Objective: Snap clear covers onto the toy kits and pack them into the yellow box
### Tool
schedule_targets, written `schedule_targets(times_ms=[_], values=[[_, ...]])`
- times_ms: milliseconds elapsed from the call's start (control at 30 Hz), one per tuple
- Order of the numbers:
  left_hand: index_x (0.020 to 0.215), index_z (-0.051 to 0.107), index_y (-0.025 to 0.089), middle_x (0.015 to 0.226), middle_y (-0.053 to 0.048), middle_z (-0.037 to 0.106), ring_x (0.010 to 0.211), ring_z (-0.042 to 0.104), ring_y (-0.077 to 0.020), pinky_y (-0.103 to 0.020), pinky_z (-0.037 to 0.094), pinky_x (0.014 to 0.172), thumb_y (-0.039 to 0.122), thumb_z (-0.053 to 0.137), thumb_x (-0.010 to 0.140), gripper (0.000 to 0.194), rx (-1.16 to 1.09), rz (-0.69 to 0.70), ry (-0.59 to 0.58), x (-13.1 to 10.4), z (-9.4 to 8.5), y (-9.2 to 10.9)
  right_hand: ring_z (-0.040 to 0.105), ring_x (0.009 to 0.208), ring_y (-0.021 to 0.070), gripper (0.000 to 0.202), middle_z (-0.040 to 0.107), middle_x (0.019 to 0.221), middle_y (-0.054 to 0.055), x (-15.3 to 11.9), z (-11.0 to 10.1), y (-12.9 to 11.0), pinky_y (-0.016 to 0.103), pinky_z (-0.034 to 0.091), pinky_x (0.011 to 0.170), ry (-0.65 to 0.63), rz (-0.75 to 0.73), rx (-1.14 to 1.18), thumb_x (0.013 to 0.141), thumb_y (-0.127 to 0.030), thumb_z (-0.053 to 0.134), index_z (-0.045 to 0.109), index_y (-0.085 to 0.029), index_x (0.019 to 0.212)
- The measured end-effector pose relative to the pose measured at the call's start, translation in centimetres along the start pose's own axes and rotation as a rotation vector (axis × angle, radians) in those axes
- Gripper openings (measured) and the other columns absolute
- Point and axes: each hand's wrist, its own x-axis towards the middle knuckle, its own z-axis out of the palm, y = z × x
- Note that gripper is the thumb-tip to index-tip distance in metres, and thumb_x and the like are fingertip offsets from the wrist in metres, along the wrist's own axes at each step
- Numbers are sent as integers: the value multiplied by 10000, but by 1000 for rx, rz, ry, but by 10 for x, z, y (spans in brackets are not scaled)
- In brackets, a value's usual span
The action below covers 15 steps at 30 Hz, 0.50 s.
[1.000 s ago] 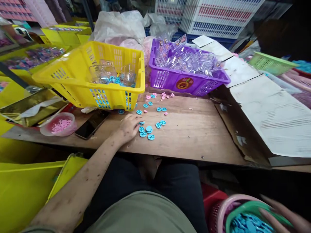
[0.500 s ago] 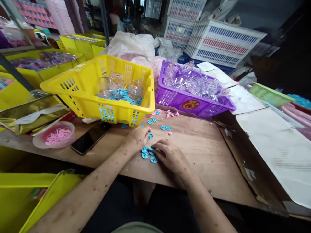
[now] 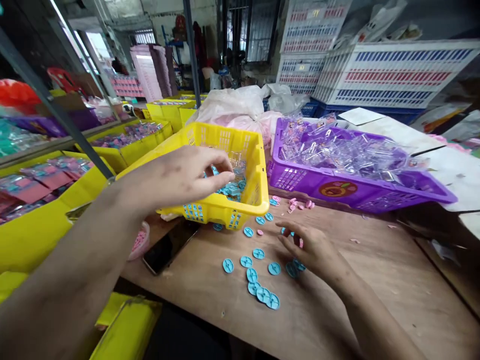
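Observation:
My left hand (image 3: pixel 195 172) hangs over the yellow basket (image 3: pixel 210 210), its thumb and curved fingers apart. Light-blue round plastic pieces (image 3: pixel 232 190) and clear plastic cases (image 3: pixel 237 159) lie inside; whether any blue piece touches that hand is hard to see. Just above the wooden tabletop, my right hand (image 3: pixel 309 245) has its fingers loosely spread, with nothing visibly gripped. Blue discs (image 3: pixel 291 270) lie under and beside it, some partly hidden, and a small pink piece (image 3: pixel 301 243) shows by its fingers. More blue discs (image 3: pixel 263 294) are scattered between the hands, several overlapping.
A purple basket (image 3: pixel 330 192) full of clear plastic packages stands at the back right. Small pink pieces (image 3: pixel 292 204) lie before it. By the yellow basket are a phone (image 3: pixel 168 250) and a tub of pink pieces (image 3: pixel 140 242). White crates (image 3: pixel 393 72) are stacked behind.
My left hand has risen from the tabletop to over the yellow basket. My right hand has left the front discs, its fingers now spread. Blue discs lie more scattered; the view has shifted.

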Motion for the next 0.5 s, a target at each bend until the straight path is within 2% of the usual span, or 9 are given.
schedule_targets(times_ms=[33, 100, 133, 200, 267, 333, 400, 500], values=[[1161, 847, 258, 1133, -22, 828, 1092, 788, -289, -400, 609, 1034, 409, 757, 1020, 226, 69, -31, -153, 32, 0, -11, 744, 730, 224, 438, 855, 1011, 63, 1, -1, 5, 373, 596, 747, 10, 1, 8, 1070, -425, 582, 807, -245, 1400], [1131, 848, 248, 1214, -44, 838, 1204, 766, -305, -413, 582, 1107, 339, 798, 927, 229, 161, -133, -457, 91, 16, -28, 758, 753, 230, 432, 866, 1035, 68, 1, -2, 14, 372, 595, 751, 19, 7, 32, 1082, -438, 569, 818, -250, 1381], [1154, 840, 255, 1282, -48, 832, 1284, 740, -301, -406, 560, 1154, 308, 812, 882, 278, 183, -195, -557, 114, 28, -35, 770, 780, 235, 422, 871, 1054, 72, 0, -1, 18, 369, 596, 758, 18, 6, 40, 1089, -428, 564, 823, -250, 1370], [1115, 830, 245, 1227, -80, 842, 1267, 742, -333, -438, 586, 1132, 280, 862, 757, 362, 244, -279, -629, 145, 56, -44, 800, 855, 253, 394, 878, 1088, 80, -3, 2, 23, 365, 596, 777, -4, -11, 36, 1091, -379, 562, 836, -246, 1342], [1061, 820, 222, 1075, -110, 843, 1132, 775, -376, -479, 644, 1029, 263, 922, 631, 444, 297, -350, -686, 157, 79, -49, 813, 902, 268, 373, 880, 1083, 84, -4, 6, 24, 365, 590, 792, -38, -39, 26, 1086, -332, 576, 841, -243, 1332], [1085, 812, 201, 956, -113, 825, 985, 794, -384, -486, 684, 909, 246, 960, 551, 556, 315, -408, -759, 157, 94, -50, 807, 888, 264, 349, 874, 1030, 80, -4, 9, 20, 361, 583, 798, -59, -75, 40, 1088, -305, 590, 841, -239, 1322], [1211, 795, 181, 927, -109, 819, 899, 802, -368, -465, 701, 826, 255, 969, 535, 702, 294, -437, -820, 154, 100, -48, 797, 869, 248, 332, 863, 988, 71, -4, 10, 16, 351, 583, 808, -67, -106, 81, 1090, -278, 601, 830, -232, 1325], [1397, 745, 187, 1063, -122, 839, 915, 820, -346, -431, 713, 783, 315, 928, 579, 848, 216, -418, -870, 146, 101, -44, 796, 894, 251, 333, 860, 1007, 75, -3, 10, 11, 357, 585, 827, -86, -105, 110, 1079, -249, 617, 820, -219, 1341]])
